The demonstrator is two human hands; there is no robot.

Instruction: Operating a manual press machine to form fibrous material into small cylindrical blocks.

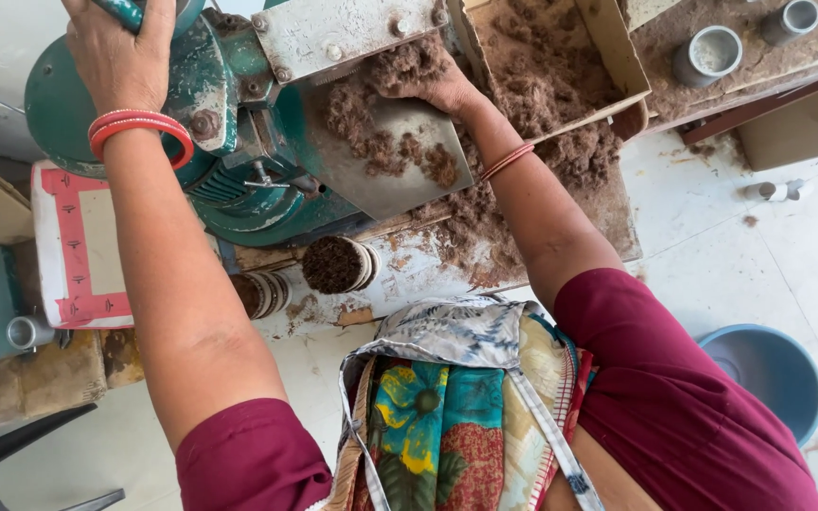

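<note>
My left hand point(117, 52) grips the green handle point(125, 11) of a green press machine point(229, 142) at the top left. My right hand point(428, 80) rests on a clump of brown fibrous material point(381, 128) lying on the machine's sloped metal chute point(400, 180), fingers curled into it. Below the chute a metal cup point(338, 265) packed with the brown material lies on its side, and a second cup point(262, 291) lies next to it.
A cardboard box point(617, 57) of brown material stands at the top, with metal cups point(707, 55) on a dusty board beyond. A red and white box point(78, 246) sits on the left. A blue bucket point(769, 374) stands on the floor at the right.
</note>
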